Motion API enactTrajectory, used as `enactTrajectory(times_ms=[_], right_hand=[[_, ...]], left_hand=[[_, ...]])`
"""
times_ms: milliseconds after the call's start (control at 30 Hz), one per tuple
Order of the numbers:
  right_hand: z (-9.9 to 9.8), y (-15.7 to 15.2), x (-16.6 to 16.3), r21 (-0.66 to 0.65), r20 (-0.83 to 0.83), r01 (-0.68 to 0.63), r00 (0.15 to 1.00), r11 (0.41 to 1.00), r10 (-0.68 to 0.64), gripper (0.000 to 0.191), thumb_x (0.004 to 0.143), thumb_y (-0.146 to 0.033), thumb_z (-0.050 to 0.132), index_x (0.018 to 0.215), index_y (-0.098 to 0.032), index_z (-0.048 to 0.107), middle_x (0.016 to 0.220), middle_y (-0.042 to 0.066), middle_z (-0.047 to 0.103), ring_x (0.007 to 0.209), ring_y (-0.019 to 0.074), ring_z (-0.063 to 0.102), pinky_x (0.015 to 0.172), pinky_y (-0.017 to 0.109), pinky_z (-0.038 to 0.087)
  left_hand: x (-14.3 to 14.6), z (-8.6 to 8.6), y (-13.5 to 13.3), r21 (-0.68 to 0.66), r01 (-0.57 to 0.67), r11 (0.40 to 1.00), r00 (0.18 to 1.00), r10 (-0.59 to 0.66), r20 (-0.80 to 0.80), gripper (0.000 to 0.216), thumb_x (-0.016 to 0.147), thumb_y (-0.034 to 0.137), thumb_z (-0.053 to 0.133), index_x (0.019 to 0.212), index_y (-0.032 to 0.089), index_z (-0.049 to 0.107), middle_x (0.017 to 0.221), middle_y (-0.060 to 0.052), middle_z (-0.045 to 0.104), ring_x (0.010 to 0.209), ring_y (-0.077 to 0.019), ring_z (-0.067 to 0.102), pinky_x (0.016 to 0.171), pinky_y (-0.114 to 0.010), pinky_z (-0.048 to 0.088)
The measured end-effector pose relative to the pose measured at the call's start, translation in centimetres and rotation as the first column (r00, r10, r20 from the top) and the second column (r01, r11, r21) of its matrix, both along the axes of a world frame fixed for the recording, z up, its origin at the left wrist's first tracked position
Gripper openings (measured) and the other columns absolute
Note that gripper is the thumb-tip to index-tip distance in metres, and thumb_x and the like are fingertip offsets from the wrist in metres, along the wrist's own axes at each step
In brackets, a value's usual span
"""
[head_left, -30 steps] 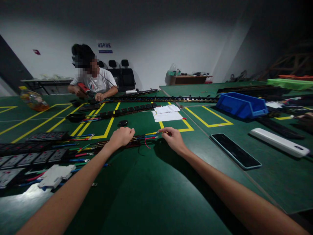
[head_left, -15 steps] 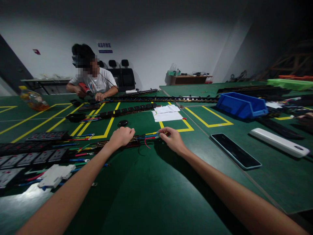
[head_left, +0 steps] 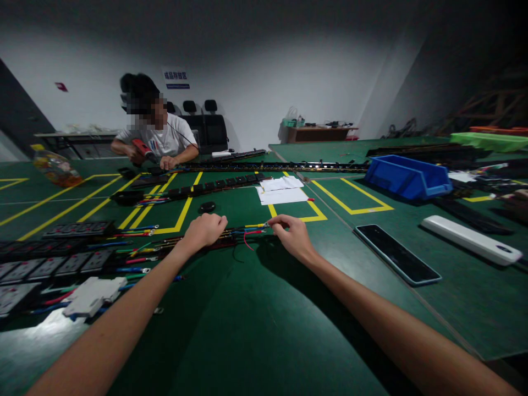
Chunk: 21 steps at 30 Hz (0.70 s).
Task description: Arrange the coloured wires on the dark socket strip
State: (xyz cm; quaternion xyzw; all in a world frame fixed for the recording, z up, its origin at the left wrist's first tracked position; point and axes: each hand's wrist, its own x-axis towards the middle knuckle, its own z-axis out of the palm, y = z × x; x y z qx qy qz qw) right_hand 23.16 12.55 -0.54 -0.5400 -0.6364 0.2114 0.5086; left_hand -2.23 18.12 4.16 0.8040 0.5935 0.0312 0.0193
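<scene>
On the green table, my left hand [head_left: 205, 230] is closed in a fist over a dark strip with coloured wires [head_left: 243, 233] running out of its right end. My right hand [head_left: 292, 235] pinches the tips of those yellow, blue and red wires, thumb and fingers pressed together. Both forearms reach in from the bottom of the view.
Several socket modules with wires [head_left: 61, 264] lie at the left, with a white part [head_left: 93, 296]. A phone [head_left: 396, 254] and a white bar [head_left: 470, 239] lie right, a blue bin [head_left: 406, 177] behind. White papers [head_left: 282, 191] sit ahead. A person [head_left: 154, 137] holds a red tool across the table.
My right hand has slid slightly left along the wire ends. The left hand has stayed put.
</scene>
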Motion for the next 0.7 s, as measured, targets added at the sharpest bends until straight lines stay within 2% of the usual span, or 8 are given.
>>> enactTrajectory(times_ms=[133, 267, 467, 600, 700], right_hand=[[0.08, -0.17, -0.02, -0.022, 0.013, 0.010, 1.000, 1.000, -0.010, 0.030, 0.081, -0.027, 0.052, 0.088, -0.018, 0.080, 0.080, 0.006, 0.077, 0.073, 0.0202, 0.069, 0.070, 0.031, 0.052], [-0.17, -0.03, 0.00, -0.104, -0.087, -0.044, 0.996, 0.994, 0.035, 0.030, 0.080, -0.026, 0.053, 0.092, -0.017, 0.078, 0.084, 0.007, 0.077, 0.071, 0.0203, 0.071, 0.057, 0.027, 0.052], [-0.47, 0.21, -0.09, -0.148, -0.238, -0.125, 0.967, 0.981, 0.087, 0.031, 0.075, -0.025, 0.056, 0.096, -0.014, 0.076, 0.096, 0.012, 0.078, 0.081, 0.0233, 0.075, 0.042, 0.021, 0.048], [-0.03, -0.02, -0.23, -0.148, -0.332, -0.160, 0.938, 0.976, 0.103, 0.028, 0.074, -0.027, 0.058, 0.089, -0.013, 0.076, 0.115, 0.015, 0.077, 0.086, 0.0238, 0.076, 0.039, 0.018, 0.044], [0.34, -0.20, -0.19, -0.140, -0.348, -0.172, 0.931, 0.975, 0.114, 0.025, 0.072, -0.027, 0.060, 0.083, -0.014, 0.078, 0.113, 0.014, 0.077, 0.089, 0.0246, 0.075, 0.040, 0.017, 0.044]], left_hand=[[-0.09, -0.08, 0.06, 0.004, 0.005, 1.000, 1.000, -0.005, 0.002, 0.067, 0.101, 0.051, 0.020, 0.080, 0.016, 0.074, 0.088, -0.017, 0.076, 0.081, -0.0287, 0.072, 0.078, -0.038, 0.053], [-0.14, -0.24, 0.16, 0.005, 0.011, 1.000, 1.000, -0.011, 0.003, 0.067, 0.101, 0.050, 0.020, 0.079, 0.016, 0.073, 0.089, -0.017, 0.075, 0.081, -0.0292, 0.072, 0.079, -0.040, 0.053], [-0.12, -0.15, 0.11, -0.004, 0.019, 1.000, 1.000, -0.019, 0.009, 0.067, 0.101, 0.050, 0.019, 0.078, 0.016, 0.073, 0.087, -0.017, 0.075, 0.078, -0.0293, 0.071, 0.077, -0.041, 0.053], [-0.10, -0.01, 0.00, -0.010, 0.020, 1.000, 1.000, -0.020, 0.010, 0.067, 0.101, 0.050, 0.019, 0.078, 0.017, 0.073, 0.086, -0.015, 0.075, 0.077, -0.0277, 0.071, 0.078, -0.039, 0.053], [-0.06, 0.02, -0.05, -0.010, 0.017, 1.000, 1.000, -0.017, 0.005, 0.068, 0.101, 0.051, 0.018, 0.079, 0.017, 0.073, 0.088, -0.016, 0.075, 0.078, -0.0283, 0.071, 0.077, -0.039, 0.053]])
